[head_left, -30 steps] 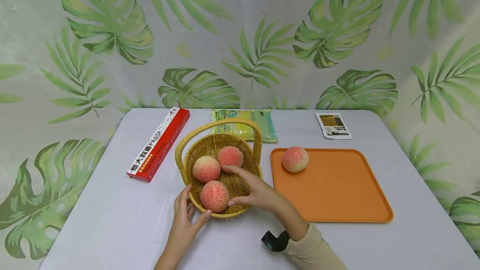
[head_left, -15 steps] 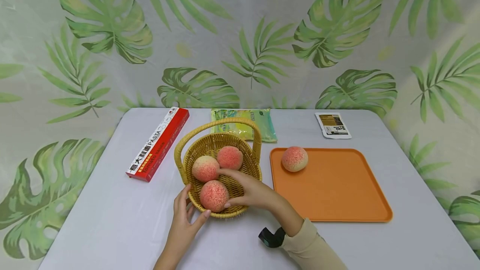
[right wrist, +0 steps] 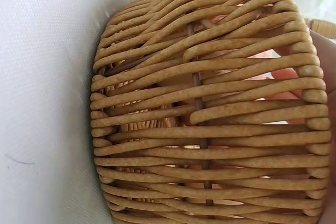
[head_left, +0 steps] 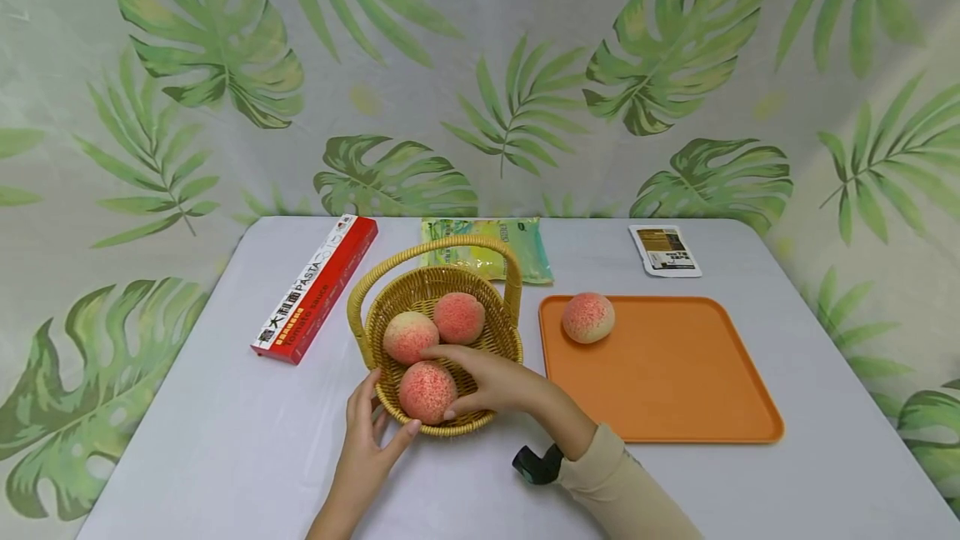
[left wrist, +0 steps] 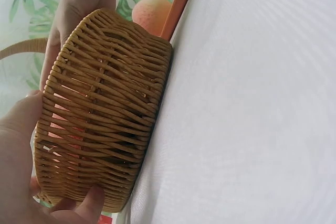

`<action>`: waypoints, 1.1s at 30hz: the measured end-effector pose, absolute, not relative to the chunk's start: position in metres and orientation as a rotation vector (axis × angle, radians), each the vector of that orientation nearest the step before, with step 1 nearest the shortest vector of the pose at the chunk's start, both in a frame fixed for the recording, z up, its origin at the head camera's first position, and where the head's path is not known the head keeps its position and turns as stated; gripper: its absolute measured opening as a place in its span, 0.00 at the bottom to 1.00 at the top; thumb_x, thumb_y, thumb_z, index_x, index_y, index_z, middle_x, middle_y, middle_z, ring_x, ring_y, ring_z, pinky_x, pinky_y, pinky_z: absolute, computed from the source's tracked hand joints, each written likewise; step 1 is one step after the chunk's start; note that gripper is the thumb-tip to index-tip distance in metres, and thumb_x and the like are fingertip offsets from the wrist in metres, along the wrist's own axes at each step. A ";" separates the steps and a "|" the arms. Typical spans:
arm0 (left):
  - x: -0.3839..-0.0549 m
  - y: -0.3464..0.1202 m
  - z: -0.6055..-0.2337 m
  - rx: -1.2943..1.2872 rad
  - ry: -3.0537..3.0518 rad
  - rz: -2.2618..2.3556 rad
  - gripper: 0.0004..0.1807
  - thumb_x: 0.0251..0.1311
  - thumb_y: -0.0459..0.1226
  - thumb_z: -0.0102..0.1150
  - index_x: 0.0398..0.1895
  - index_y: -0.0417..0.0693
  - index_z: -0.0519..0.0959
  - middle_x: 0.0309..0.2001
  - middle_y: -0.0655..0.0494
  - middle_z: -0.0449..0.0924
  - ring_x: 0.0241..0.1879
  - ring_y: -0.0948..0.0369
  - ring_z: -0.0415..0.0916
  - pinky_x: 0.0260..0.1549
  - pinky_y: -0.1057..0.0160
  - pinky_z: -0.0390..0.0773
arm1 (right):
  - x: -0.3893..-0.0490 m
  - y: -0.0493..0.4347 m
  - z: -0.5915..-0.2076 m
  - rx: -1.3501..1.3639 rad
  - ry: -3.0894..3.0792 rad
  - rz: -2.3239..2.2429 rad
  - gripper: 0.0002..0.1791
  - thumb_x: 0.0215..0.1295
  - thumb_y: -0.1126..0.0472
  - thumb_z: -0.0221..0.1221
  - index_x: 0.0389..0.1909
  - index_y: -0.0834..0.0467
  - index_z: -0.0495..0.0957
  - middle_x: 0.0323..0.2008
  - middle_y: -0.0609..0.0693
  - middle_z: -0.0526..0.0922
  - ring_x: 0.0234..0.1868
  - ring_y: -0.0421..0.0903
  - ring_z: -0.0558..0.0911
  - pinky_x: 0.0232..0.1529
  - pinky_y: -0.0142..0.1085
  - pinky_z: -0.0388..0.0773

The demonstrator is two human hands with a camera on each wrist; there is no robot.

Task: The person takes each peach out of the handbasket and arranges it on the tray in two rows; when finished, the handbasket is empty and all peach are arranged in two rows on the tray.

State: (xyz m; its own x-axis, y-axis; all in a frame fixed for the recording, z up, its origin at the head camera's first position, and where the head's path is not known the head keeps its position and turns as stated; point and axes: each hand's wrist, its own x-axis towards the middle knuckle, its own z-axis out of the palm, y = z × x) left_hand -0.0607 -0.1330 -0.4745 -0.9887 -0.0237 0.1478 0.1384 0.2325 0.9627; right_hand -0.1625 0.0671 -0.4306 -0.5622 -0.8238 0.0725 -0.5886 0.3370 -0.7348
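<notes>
A wicker basket with a tall handle stands on the table, three red-and-cream peaches inside. My left hand grips its front left rim, thumb at the rim and fingers around the side; the left wrist view shows those fingertips against the weave. My right hand reaches over the basket's right rim. Its fingers lie across the back of the front peach, with the thumb at that peach's right side. Behind it sit a paler peach and a redder peach. In the right wrist view, basket weave hides most of the hand.
On the right, an orange tray carries another peach near its back left corner. A red pasta box lies left of the basket. Behind it is a green-yellow packet; a small white-edged pouch lies at the back right.
My right hand has moved left, its fingers passing from the redder peach to the back of the front peach. My left hand stays at the rim; the basket and peaches keep their places.
</notes>
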 end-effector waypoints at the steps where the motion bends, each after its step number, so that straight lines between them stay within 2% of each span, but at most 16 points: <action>1: -0.060 -0.132 -0.471 -0.111 -2.360 -1.869 0.46 0.51 0.33 0.63 0.68 0.43 0.45 0.64 0.41 0.43 0.61 0.46 0.50 0.57 0.58 0.59 | -0.163 0.067 -0.430 -1.255 2.285 -1.055 0.41 0.49 0.54 0.66 0.64 0.52 0.60 0.61 0.44 0.64 0.60 0.40 0.62 0.60 0.38 0.62; 5: -0.057 -0.130 -0.460 -0.111 -2.360 -1.869 0.45 0.52 0.32 0.63 0.68 0.40 0.45 0.63 0.39 0.43 0.61 0.45 0.50 0.57 0.56 0.59 | -0.164 0.064 -0.430 -1.255 2.251 -1.041 0.40 0.48 0.56 0.67 0.63 0.52 0.61 0.60 0.44 0.64 0.59 0.40 0.63 0.59 0.37 0.63; 13: -0.063 -0.135 -0.484 -0.122 -2.358 -1.843 0.46 0.51 0.37 0.64 0.69 0.50 0.46 0.64 0.47 0.44 0.60 0.48 0.51 0.57 0.58 0.60 | -0.167 0.059 -0.431 -1.241 2.218 -0.998 0.38 0.50 0.60 0.67 0.63 0.51 0.61 0.60 0.44 0.64 0.59 0.38 0.63 0.59 0.36 0.63; 23: -0.058 -0.128 -0.456 -0.109 -2.365 -1.846 0.45 0.51 0.31 0.63 0.67 0.37 0.46 0.63 0.38 0.45 0.59 0.43 0.52 0.57 0.52 0.60 | -0.169 0.053 -0.432 -1.316 2.181 -0.990 0.34 0.51 0.64 0.65 0.60 0.52 0.63 0.59 0.43 0.65 0.59 0.37 0.62 0.59 0.32 0.62; 33: -0.055 -0.128 -0.451 -0.128 -2.366 -1.835 0.43 0.53 0.32 0.62 0.67 0.36 0.46 0.62 0.39 0.44 0.59 0.44 0.52 0.56 0.49 0.59 | -0.168 0.053 -0.432 -1.392 2.222 -0.959 0.33 0.50 0.63 0.65 0.58 0.55 0.64 0.58 0.45 0.66 0.59 0.36 0.62 0.59 0.31 0.61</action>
State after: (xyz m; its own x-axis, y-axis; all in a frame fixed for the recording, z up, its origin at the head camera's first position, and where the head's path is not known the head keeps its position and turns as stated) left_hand -0.0549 -0.1281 -0.4515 -0.9860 -0.0209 0.1657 0.1553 0.2506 0.9555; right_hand -0.1683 0.0529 -0.4319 -0.4572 -0.8873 0.0598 -0.6522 0.2888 -0.7009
